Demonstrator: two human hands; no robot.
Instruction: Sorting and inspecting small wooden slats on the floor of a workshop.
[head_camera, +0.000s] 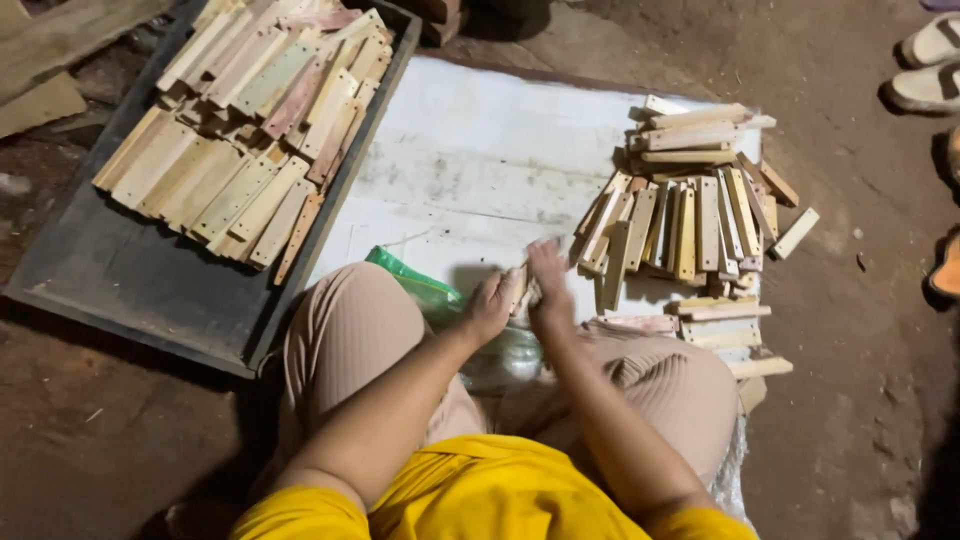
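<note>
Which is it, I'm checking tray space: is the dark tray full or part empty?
Part empty: wooden slats fill the dark tray's far end, the near end bare.

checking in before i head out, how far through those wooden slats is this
Looks done: a large batch of slats lies stacked on the dark tray. In hand: the left hand and right hand meet on one small piece, blurred. Left: a loose pile of slats on the white board.
</note>
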